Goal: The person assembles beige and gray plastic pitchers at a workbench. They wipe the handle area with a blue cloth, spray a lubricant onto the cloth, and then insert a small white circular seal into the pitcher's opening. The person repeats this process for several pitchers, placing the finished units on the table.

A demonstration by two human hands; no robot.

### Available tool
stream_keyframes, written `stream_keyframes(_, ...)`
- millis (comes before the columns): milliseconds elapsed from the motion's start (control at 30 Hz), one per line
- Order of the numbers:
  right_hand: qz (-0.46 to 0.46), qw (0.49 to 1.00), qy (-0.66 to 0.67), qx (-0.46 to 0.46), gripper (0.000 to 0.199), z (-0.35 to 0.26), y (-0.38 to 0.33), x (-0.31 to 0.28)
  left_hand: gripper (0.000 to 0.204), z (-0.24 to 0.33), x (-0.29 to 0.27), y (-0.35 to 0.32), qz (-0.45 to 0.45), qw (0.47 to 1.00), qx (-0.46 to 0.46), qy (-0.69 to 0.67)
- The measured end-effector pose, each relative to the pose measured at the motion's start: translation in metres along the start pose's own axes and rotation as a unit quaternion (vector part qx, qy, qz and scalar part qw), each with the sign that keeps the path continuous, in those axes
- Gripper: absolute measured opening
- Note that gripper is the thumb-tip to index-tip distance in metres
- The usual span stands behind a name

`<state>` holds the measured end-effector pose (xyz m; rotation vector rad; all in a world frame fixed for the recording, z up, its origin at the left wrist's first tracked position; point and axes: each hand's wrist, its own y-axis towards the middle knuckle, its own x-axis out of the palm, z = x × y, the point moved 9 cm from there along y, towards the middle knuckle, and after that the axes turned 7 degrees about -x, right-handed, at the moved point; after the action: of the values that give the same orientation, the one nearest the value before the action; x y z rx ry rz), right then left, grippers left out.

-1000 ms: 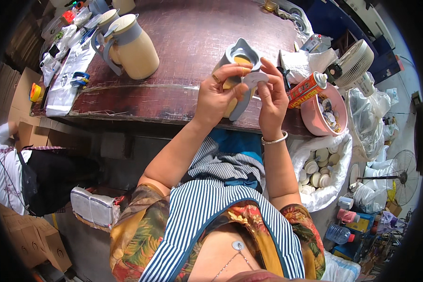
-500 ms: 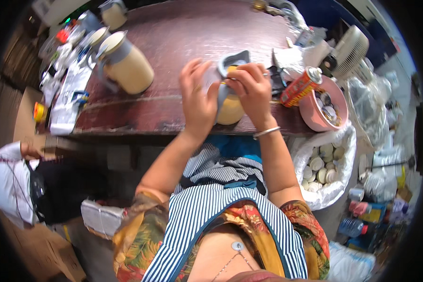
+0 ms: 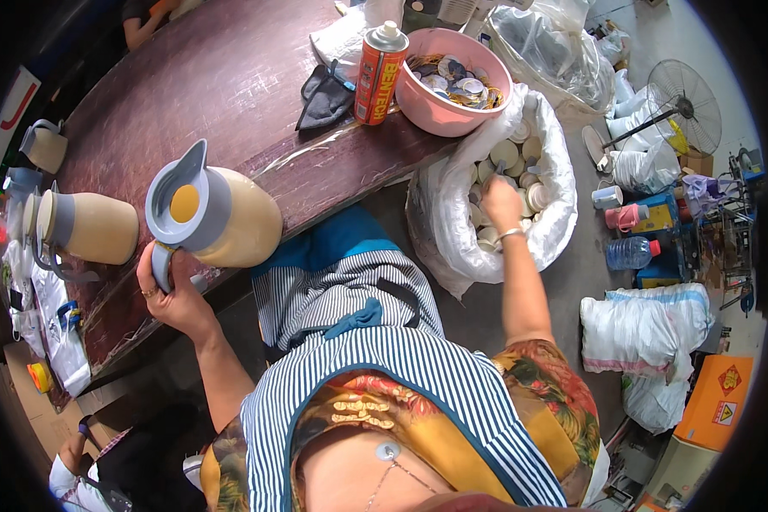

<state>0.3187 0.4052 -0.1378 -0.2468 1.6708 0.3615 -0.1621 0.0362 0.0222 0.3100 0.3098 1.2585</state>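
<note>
My left hand (image 3: 179,294) is wrapped round the grey handle of a cream insulated jug (image 3: 243,218) at the near table edge. The jug has a grey collar and spout, and a yellow disc (image 3: 184,204) shows in its top. My right hand (image 3: 502,205) reaches down into a white-lined sack (image 3: 551,235) of pale round lids (image 3: 533,198). Its fingers are bent together among the lids; what they pinch, if anything, is too small to make out. Another cream jug (image 3: 98,226) stands to the left of the held one.
An orange spray can (image 3: 379,77) and a pink bowl (image 3: 452,115) of small round parts stand near the table's right edge. A dark cloth (image 3: 324,98) lies beside the can. On the right are a standing fan (image 3: 684,107) and white woven sacks (image 3: 631,333). Another person (image 3: 81,469) is at lower left.
Both hands were together at the jug's top. My right hand has left it and gone into the sack of lids; my left now grips the handle. The view has swung to the right.
</note>
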Motion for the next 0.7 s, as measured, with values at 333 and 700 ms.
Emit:
stream_keyframes(333, -0.216, 0.885, 0.381, 0.157, 0.046, 0.028, -0.026, 0.123, 0.025, -0.012, 0.01, -0.004, -0.025, 0.999, -0.042, -0.001)
stream_keyframes(700, -0.165, 0.942, 0.285, 0.059, 0.02, 0.031, -0.007, 0.109, 0.025, -0.012, 0.013, -0.009, -0.047, 0.997, -0.052, -0.043)
